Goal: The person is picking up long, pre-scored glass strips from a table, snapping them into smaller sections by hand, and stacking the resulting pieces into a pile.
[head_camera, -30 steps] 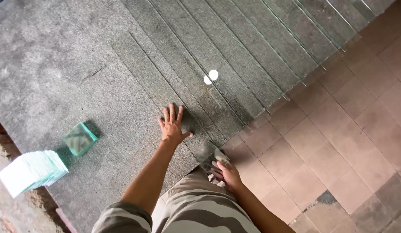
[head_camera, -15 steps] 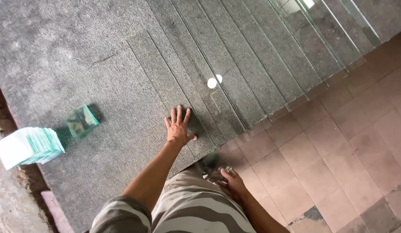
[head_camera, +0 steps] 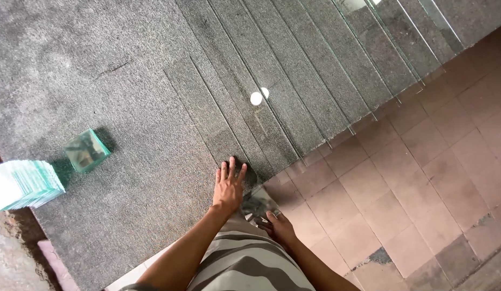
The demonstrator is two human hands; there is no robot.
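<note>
Several long glass strips (head_camera: 293, 81) lie side by side on a table covered in grey carpet (head_camera: 126, 81), their ends jutting over its edge. My left hand (head_camera: 229, 186) rests flat, fingers spread, on the near end of the closest narrow glass strip (head_camera: 207, 113). Below it, my right hand (head_camera: 280, 226) grips the overhanging end of that glass piece (head_camera: 258, 202) at the table's edge. My striped trousers fill the bottom of the view.
A small stack of square glass pieces (head_camera: 86, 151) stands on the carpet at the left, with a larger greenish stack (head_camera: 27, 183) by the table's left edge. Two bright round reflections (head_camera: 259, 96) sit on the strips. Reddish floor tiles (head_camera: 422, 172) lie to the right.
The view has shifted, so the table and hands sit lower in the frame. Both hands keep nearly the same hold at the strip's near end.
</note>
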